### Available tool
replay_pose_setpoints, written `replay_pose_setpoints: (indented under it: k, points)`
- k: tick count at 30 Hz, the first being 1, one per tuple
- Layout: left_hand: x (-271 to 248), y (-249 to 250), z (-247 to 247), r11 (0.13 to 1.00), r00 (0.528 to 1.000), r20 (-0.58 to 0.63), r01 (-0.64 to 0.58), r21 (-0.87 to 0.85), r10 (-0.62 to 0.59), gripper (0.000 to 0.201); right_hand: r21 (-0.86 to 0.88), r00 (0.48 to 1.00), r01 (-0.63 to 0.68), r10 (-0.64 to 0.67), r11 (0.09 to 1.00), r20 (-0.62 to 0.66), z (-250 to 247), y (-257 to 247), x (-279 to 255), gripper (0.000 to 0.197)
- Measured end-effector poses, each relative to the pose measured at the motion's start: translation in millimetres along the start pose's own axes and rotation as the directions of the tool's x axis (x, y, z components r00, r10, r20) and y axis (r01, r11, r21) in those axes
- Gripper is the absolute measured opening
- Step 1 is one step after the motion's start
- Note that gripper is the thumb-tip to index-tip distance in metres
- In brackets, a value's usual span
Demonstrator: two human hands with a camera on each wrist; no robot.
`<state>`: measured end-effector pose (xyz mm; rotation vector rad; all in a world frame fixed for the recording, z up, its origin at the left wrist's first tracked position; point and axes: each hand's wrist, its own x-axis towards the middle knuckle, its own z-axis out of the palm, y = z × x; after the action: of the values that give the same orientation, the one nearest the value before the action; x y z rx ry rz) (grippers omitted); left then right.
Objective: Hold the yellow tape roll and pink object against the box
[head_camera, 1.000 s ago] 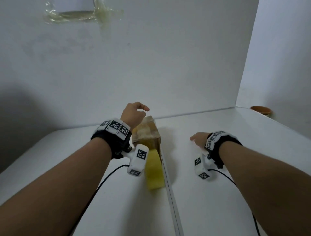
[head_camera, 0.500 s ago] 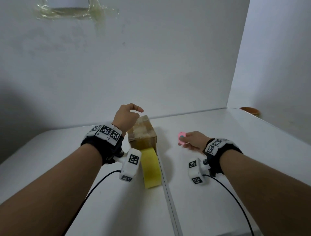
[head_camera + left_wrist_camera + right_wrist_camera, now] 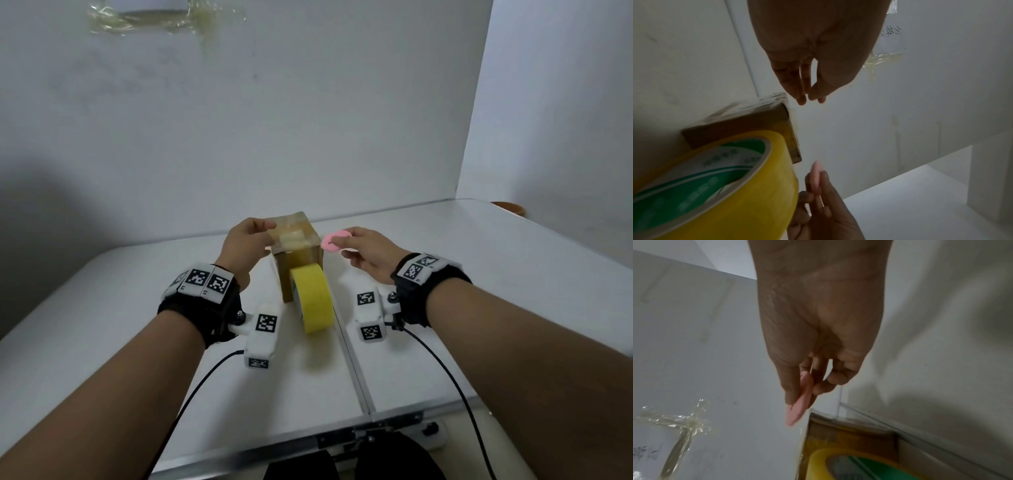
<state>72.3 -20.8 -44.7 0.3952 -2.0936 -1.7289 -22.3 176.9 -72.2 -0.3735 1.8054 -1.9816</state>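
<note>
Light: dim and even, with a soft shadow at left on the wall (image 3: 51,212).
Wrist views: murky, blurred, edges bent.

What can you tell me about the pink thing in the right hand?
The pink ring is a small, flat, smooth piece with a hole through it, plastic or rubber by its look. The right hand pinches it between thumb and fingers, up off the table, just right of the cardboard box near its top edge and apart from it. From both wrist views it shows edge-on as a thin pink sliver. The left hand, by the box's other side, does not touch it.
</note>
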Motion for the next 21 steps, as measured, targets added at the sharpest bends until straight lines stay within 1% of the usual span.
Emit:
replay_pose_setpoints:
  k: [2, 5, 6, 8, 10, 12, 15, 19, 21]
  points:
    - [-11, -5, 0, 0.998, 0.997, 0.042, 0.064, 0.013, -0.064, 0.021, 0.039, 0.999, 0.033, -0.032, 0.999, -0.034, 4, -1, -2, 0.032]
    - [-27, -13, 3, 0.975, 0.976, 0.099, 0.179, 0.13, -0.193, 0.01, 0.159, 0.998, 0.063, -0.057, 0.985, -0.041, 6, -5, -3, 0.024]
    - [-34, -14, 6, 0.962, 0.966, 0.107, 0.215, 0.169, -0.235, 0.009, 0.198, 0.998, 0.056, -0.051, 0.979, -0.031, 7, -6, -3, 0.024]
    - [-42, -15, 12, 0.941, 0.946, 0.122, 0.273, 0.2, -0.301, 0.024, 0.217, 0.999, 0.037, -0.035, 0.975, -0.011, 9, -7, -2, 0.03]
    - [-47, -13, 18, 0.934, 0.927, 0.147, 0.325, 0.15, -0.346, 0.032, 0.172, 1.0, 0.022, -0.021, 0.985, -0.006, 13, -7, -4, 0.04]
    - [-50, -13, 22, 0.93, 0.906, 0.212, 0.359, 0.073, -0.366, 0.035, 0.134, 1.0, 0.017, -0.016, 0.991, -0.012, 18, -7, -3, 0.043]
    - [-52, -17, 25, 0.928, 0.881, 0.296, 0.37, 0.054, -0.369, 0.045, 0.059, 1.0, 0.011, -0.01, 0.998, -0.016, 23, -9, 0, 0.04]
    - [-53, -23, 23, 0.931, 0.874, 0.333, 0.363, 0.04, -0.355, 0.045, -0.081, 0.999, 0.027, -0.024, 0.996, 0.035, 28, -13, 2, 0.037]
    - [-53, -25, 22, 0.93, 0.864, 0.355, 0.365, 0.05, -0.358, 0.047, -0.173, 0.996, 0.066, -0.055, 0.983, 0.064, 29, -15, 3, 0.037]
